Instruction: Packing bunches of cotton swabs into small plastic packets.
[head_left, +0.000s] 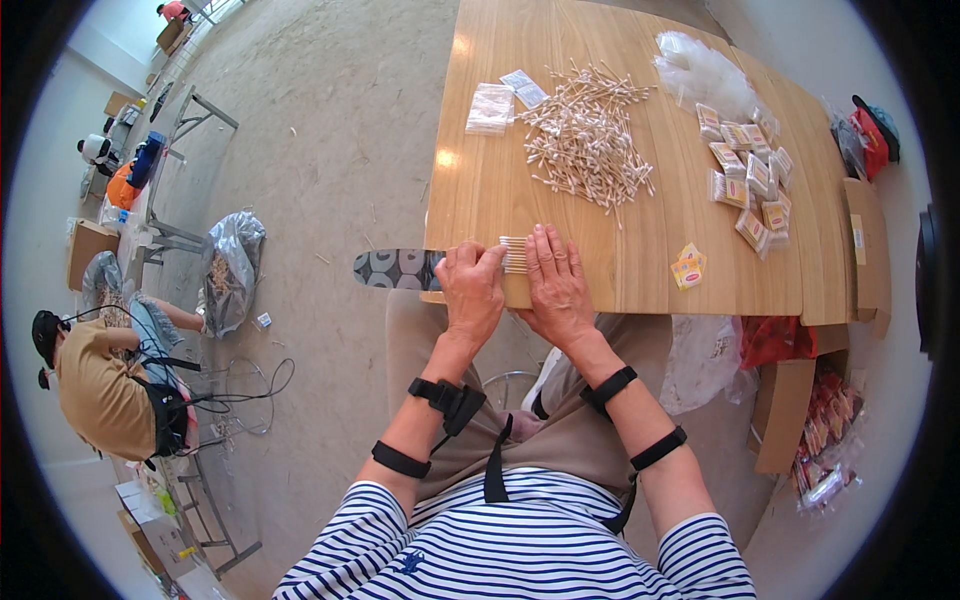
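Observation:
A small row of cotton swabs point(515, 254) lies side by side at the table's near edge, between my hands. My left hand point(472, 287) is closed, its thumb and curled fingers pressed at the left ends of these swabs. My right hand point(556, 285) rests flat with fingers stretched out, touching the row's right ends. Farther up the table is a large loose heap of cotton swabs point(585, 135). Beside it on the left lie clear flat bags point(490, 108). Two small yellow cards point(688, 268) are right of my right hand.
Filled swab packs point(757, 175) are piled on the right of the wooden table point(480, 205), below a heap of clear empty bags point(700, 70). A patterned grey strip point(398, 268) juts past the left edge. Cardboard boxes point(785, 410) stand lower right. Another person point(110, 390) sits at far left.

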